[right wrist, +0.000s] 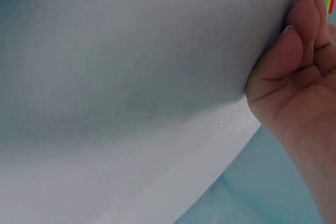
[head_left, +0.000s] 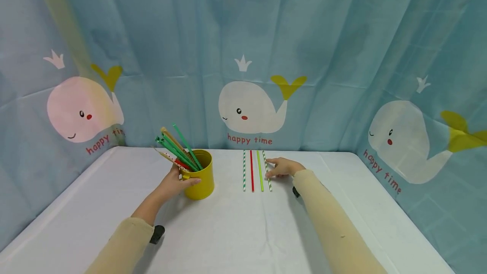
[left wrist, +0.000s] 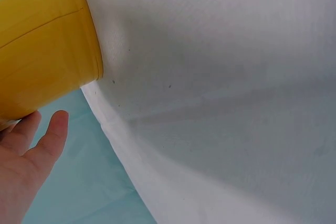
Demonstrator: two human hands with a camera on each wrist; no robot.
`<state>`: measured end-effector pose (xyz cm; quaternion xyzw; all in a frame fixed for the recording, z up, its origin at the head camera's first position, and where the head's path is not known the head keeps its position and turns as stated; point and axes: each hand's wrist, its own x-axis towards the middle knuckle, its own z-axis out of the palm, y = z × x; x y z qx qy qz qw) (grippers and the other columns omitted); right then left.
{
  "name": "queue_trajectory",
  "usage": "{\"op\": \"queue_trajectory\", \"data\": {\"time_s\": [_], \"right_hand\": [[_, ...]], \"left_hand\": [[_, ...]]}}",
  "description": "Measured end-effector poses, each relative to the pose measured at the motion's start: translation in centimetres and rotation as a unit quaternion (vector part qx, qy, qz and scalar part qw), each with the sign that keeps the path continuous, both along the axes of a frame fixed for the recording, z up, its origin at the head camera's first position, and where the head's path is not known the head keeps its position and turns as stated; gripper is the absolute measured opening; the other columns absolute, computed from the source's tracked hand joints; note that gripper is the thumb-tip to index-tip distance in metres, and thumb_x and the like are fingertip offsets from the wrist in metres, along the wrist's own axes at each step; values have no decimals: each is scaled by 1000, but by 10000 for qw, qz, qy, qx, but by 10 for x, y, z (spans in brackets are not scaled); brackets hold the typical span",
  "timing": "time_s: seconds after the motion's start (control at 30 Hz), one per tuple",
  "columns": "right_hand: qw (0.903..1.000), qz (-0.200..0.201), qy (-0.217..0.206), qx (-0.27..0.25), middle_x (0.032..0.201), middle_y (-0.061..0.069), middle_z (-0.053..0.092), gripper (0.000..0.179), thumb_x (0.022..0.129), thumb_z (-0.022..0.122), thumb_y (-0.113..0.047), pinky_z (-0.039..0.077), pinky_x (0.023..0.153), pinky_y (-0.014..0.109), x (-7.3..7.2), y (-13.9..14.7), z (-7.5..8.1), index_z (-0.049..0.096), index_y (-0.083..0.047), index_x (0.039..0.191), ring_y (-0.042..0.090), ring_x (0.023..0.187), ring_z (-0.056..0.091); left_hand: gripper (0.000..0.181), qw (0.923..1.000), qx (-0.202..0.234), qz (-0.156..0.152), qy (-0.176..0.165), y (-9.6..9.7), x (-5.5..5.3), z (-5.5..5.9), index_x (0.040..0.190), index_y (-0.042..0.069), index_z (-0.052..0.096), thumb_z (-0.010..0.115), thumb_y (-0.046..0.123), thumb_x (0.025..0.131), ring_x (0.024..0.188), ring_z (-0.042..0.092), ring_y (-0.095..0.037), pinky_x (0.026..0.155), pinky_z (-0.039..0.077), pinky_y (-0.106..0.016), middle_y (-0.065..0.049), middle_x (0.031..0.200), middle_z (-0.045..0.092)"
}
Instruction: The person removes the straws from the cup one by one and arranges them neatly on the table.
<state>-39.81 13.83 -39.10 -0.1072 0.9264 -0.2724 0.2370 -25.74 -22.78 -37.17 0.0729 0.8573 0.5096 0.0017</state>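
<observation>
My left hand (head_left: 174, 186) grips a yellow bucket (head_left: 201, 183), its thumb across the front and its other fingers on the left, partly hidden. In the left wrist view the bucket (left wrist: 47, 40) fills the upper left corner, with fingers (left wrist: 52, 135) beside it. Several green straws (head_left: 176, 151) and patterned ones lean out of its top. On the table, my right hand (head_left: 283, 167) touches a green-and-white striped straw (head_left: 267, 171) with thumb and index fingertips set apart along it. The right wrist view shows the other fingers (right wrist: 302, 30) curled against the cloth.
Left of that straw lie a light green straw (head_left: 260, 171), a red straw (head_left: 252, 171) and another striped straw (head_left: 244, 171), roughly parallel. A white cloth covers the table (head_left: 228, 231). Behind it hangs a blue curtain (head_left: 171, 54) with whale prints.
</observation>
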Motion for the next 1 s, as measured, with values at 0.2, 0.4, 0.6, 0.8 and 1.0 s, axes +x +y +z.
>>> {"op": "queue_trajectory", "data": {"time_s": [0.2, 0.4, 0.6, 0.8, 1.0], "right_hand": [[9995, 300, -29, -98, 83, 10, 53, 88, 86, 72, -45, 41, 63, 28, 7, 4, 6, 26, -15, 155, 15, 64, 46], [9991, 332, 242, -94, 93, 11, 56, 80, 94, 64, -38, 45, 69, 33, 19, 3, 12, 22, -10, 155, 19, 76, 53], [9926, 415, 921, -676, 106, 12, 58, 70, 96, 62, -31, 48, 81, 40, 37, -10, 20, 30, -3, 151, 23, 93, 55], [9709, 490, 1230, -1995, 111, 10, 62, 55, 97, 62, -26, 49, 88, 44, 47, -33, 32, 44, -4, 144, 26, 104, 58], [9391, 950, 1253, -3055, 113, 10, 64, 44, 97, 61, -16, 49, 94, 37, 63, -70, 50, 52, -3, 138, 24, 109, 59]], "left_hand": [[99, 10000, 0, 40, -68, 1, 1, 1, 152, 0, 3, 72, 33, 89, 142, 11, -47, 111, 11, -64, -26, 155, 12], [100, 9999, -18, 127, -109, 2, -1, 1, 152, 1, 2, 72, 34, 89, 143, 11, -46, 112, 12, -64, -25, 156, 12], [95, 9991, 276, 197, -236, 0, 1, -1, 148, -4, 6, 73, 28, 89, 142, 15, -46, 111, 17, -63, -29, 152, 17], [96, 9993, 63, 121, -354, -4, -1, 0, 148, -3, 9, 74, 34, 87, 140, 17, -48, 110, 20, -63, -29, 153, 16], [99, 9990, 73, -104, -427, -6, -7, -1, 150, 0, 12, 76, 35, 84, 140, 20, -43, 112, 15, -62, -25, 153, 20]]}}
